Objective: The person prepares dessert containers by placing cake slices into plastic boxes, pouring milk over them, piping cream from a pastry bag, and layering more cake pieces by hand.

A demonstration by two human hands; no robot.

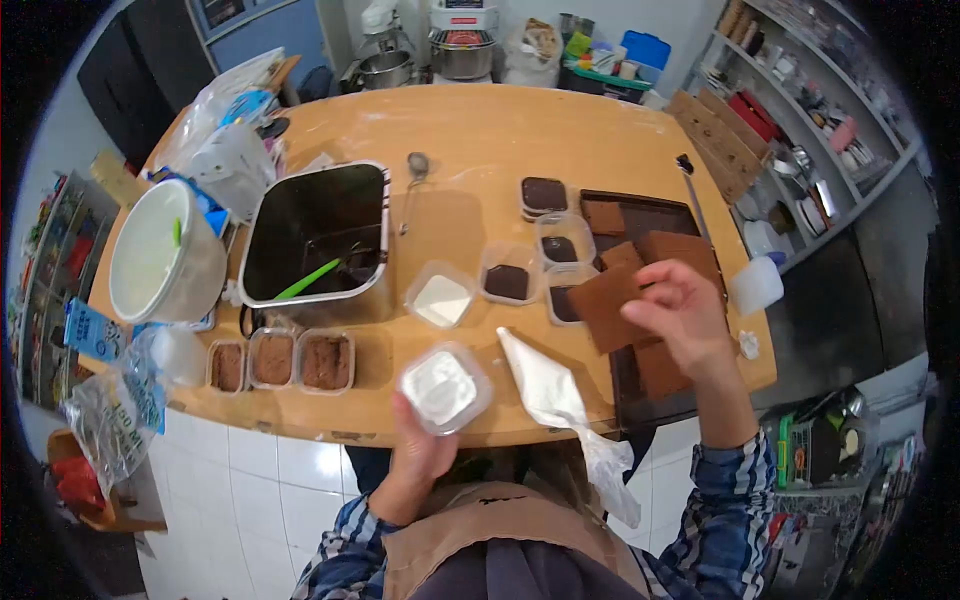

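My left hand (420, 455) is closed around a small clear plastic tub (445, 388) with white cream in it, held near the table's front edge. Between the thumb and fingers of my right hand (685, 318) is a thin square of chocolate cake (604, 308), tilted above a dark baking tray (626, 388) where more brown cake pieces (662, 370) lie. A filled white piping bag (548, 385) rests on the table between my hands. Beyond it stand another tub with white cream (441, 298) and several tubs with a dark chocolate layer (507, 281).
At the left, a deep rectangular pan (318, 205) holds dark chocolate and a green-handled spatula (307, 281). Next to it stands a white bucket (165, 255). Tubs with brown topping (272, 358) line the front edge. A metal spoon (415, 170) lies farther back.
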